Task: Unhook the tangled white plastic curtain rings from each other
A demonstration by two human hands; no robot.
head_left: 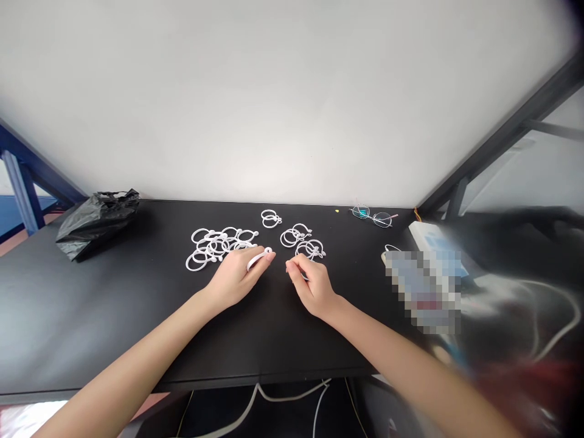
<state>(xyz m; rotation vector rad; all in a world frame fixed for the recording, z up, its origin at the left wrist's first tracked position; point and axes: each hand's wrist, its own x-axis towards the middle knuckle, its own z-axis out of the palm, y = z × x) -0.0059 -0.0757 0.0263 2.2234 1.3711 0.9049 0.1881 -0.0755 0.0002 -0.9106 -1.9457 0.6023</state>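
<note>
My left hand [237, 275] is closed around a white plastic ring [256, 260], whose small round eyelet shows by the thumb tip. Just to the right, my right hand [311, 286] is pinched, thumb against fingertips; whatever it may hold is hidden. Behind my left hand lies a loose pile of white rings [214, 244], each with a small eyelet. A smaller group of white rings [296, 236] lies behind my right hand, partly covered by it. Farther back, between the groups, a couple of white rings [271, 219] overlap.
A crumpled black plastic bag [98, 222] lies at the left of the black table [255, 347]. Eyeglasses [382, 219] rest near the wall, beside a tiny yellow bit [337, 211]. At right are a white box [438, 243], a blurred-out flat item [415, 292] and a white cable [566, 328].
</note>
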